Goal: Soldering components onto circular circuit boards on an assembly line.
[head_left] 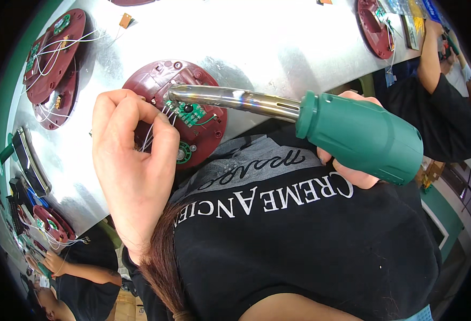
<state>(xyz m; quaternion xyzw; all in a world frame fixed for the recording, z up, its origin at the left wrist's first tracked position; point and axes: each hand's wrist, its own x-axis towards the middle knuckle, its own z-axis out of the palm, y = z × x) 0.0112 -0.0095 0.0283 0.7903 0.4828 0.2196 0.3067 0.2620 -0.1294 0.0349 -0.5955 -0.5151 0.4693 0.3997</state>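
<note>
In front of me on the metal table lies a round maroon plastic housing [211, 142], inner side up. A green circuit board [197, 113] is fixed inside it, with a smaller round green board [183, 152] near its lower edge. My left hand [134, 155] is closed at the housing's left side, thumb and fingertips pinching thin white wires [149, 138] that run to the board. My right hand [356, 175] grips a green hot air gun [364, 136] from behind, mostly hidden by it. The gun's metal nozzle reaches left, its bent tip over the board's upper edge.
More maroon housings with boards and white wires lie at the far left [59, 51], the far right [374, 32] and lower left [53, 224]. A small orange-brown piece [125, 21] rests on the table [267, 43]. Co-workers sit at right [433, 107] and lower left [88, 273].
</note>
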